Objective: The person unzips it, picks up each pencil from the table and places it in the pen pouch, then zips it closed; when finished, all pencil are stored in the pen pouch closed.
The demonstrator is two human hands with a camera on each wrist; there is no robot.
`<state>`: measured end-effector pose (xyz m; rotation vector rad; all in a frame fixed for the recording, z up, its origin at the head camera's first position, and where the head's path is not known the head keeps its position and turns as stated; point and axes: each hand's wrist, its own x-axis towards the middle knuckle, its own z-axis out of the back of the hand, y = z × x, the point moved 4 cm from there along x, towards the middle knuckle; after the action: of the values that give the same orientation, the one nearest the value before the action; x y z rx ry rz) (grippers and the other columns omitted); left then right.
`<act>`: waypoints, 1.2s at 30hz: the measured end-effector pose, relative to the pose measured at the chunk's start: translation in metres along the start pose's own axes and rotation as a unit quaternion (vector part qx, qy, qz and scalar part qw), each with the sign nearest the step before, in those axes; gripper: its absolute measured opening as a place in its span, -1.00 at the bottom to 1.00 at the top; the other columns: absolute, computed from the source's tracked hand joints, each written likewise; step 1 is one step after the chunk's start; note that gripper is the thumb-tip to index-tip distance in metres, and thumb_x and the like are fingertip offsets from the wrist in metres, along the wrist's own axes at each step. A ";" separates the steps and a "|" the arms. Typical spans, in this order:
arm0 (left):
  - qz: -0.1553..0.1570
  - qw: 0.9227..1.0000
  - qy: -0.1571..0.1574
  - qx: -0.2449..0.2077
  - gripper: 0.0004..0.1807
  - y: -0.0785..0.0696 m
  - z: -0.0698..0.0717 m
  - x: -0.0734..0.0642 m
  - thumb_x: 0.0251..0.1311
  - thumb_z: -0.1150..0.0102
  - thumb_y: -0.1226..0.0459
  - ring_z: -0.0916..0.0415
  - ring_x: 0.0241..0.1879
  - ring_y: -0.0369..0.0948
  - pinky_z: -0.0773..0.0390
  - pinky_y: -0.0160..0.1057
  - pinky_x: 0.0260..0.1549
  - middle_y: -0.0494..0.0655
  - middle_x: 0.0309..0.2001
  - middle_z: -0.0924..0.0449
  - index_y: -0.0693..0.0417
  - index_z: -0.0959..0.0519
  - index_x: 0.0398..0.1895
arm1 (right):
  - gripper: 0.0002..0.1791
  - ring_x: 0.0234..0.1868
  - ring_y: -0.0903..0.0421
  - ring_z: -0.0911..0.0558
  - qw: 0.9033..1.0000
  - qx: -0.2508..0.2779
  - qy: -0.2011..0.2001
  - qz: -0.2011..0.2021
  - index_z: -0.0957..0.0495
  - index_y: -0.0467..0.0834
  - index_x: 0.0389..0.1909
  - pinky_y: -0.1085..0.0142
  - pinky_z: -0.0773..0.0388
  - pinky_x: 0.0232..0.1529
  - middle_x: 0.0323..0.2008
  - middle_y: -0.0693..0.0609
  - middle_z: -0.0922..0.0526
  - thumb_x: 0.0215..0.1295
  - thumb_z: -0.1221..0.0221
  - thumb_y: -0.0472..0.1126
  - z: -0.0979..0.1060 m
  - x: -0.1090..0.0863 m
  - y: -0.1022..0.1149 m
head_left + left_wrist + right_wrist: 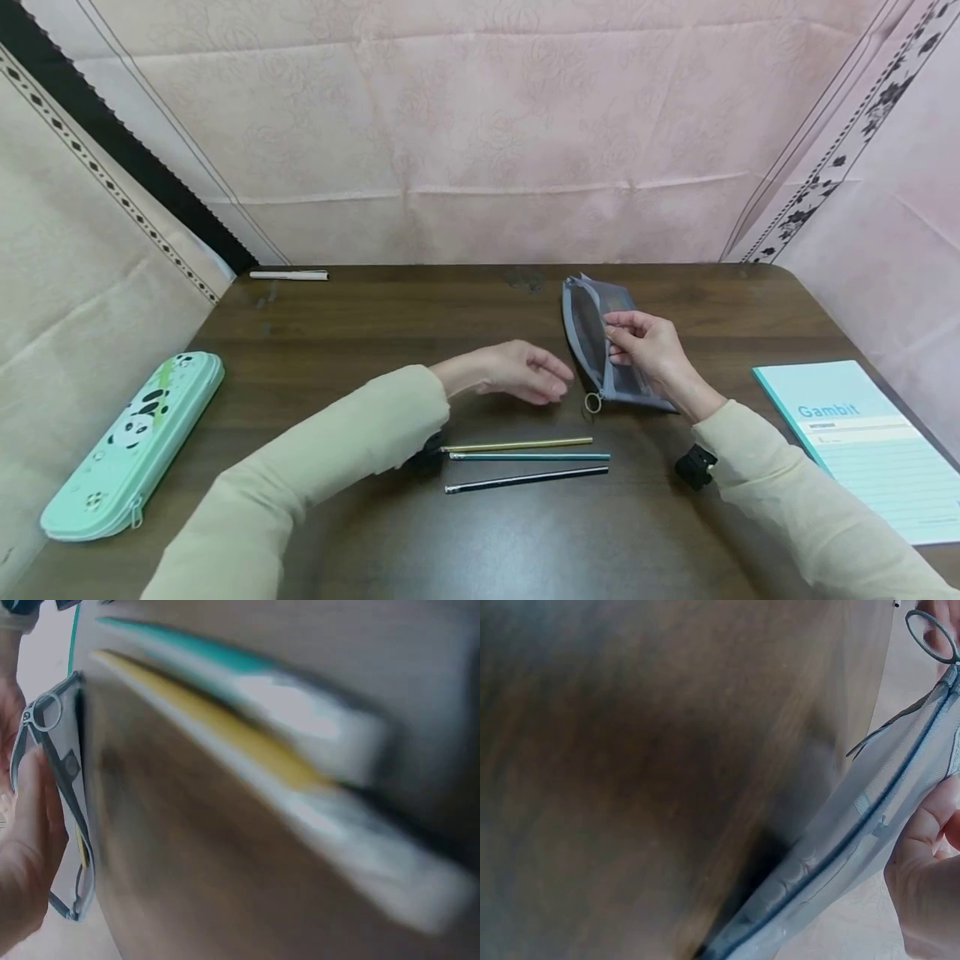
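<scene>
A grey-blue zip pouch (626,367) with a ring pull stands unzipped at the back right of the table. My right hand (647,346) pinches its near side of the opening between thumb and fingers. Just left of the pouch, my left hand (521,372) hovers with fingers loosely bent and nothing in them. A sliver of yellow (81,847) shows inside the pouch in the left wrist view. Three pencils lie side by side below the left hand: a gold pencil (517,445), a teal pencil (529,457) and a black pencil (527,480).
A mint pencil case (135,442) with a panda print lies at the left. To the right is a Gambit notebook (862,450). One thin white stick-like item (288,275) lies along the back edge of the brown table (420,550). Cloth curtains (480,133) surround the table.
</scene>
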<state>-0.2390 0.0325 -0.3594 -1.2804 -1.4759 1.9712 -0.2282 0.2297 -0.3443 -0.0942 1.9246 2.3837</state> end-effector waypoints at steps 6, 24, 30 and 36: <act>0.017 0.997 0.040 0.067 -0.64 0.018 0.002 -0.025 0.16 -0.22 0.42 -0.60 -0.21 -0.26 -0.63 -0.23 -0.11 0.02 -0.15 -0.64 0.24 -0.51 0.05 | -0.60 -0.53 0.33 -0.53 1.000 -0.002 0.001 0.000 -0.35 -0.43 0.15 0.49 -0.63 -0.42 -0.47 0.12 -0.49 0.36 -0.05 -0.32 0.001 0.002 0.000; -0.037 0.969 0.005 0.245 -0.76 0.033 -0.003 -0.035 0.01 -0.30 0.50 -0.56 -0.36 -0.31 -0.60 -0.40 -0.31 -0.13 -0.36 -0.61 0.13 -0.64 -0.22 | -0.57 -0.54 0.33 -0.53 1.000 0.011 0.005 0.006 -0.32 -0.47 0.17 0.49 -0.62 -0.45 -0.48 0.13 -0.49 0.35 -0.07 -0.34 0.002 0.002 -0.001; -0.055 0.947 -0.026 0.316 -0.82 0.028 -0.009 -0.038 0.01 -0.29 0.49 -0.52 -0.43 -0.34 -0.56 -0.44 -0.38 -0.11 -0.41 -0.63 0.08 -0.65 -0.33 | -0.59 -0.54 0.33 -0.53 1.000 0.007 0.004 0.002 -0.33 -0.45 0.16 0.49 -0.62 -0.44 -0.48 0.13 -0.49 0.35 -0.06 -0.33 0.001 0.002 -0.001; -0.063 0.934 -0.049 0.349 -0.84 0.031 -0.011 -0.038 -0.02 -0.28 0.48 -0.46 -0.50 -0.37 -0.51 -0.47 -0.47 -0.16 -0.50 -0.60 0.03 -0.64 -0.45 | -0.61 -0.53 0.33 -0.53 1.000 0.000 0.005 0.000 -0.34 -0.43 0.15 0.49 -0.62 -0.42 -0.47 0.12 -0.48 0.36 -0.05 -0.33 0.000 0.000 -0.002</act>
<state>-0.2029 -0.0010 -0.3704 -0.7588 -0.7310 2.1940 -0.2281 0.2300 -0.3463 -0.1055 1.9287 2.3867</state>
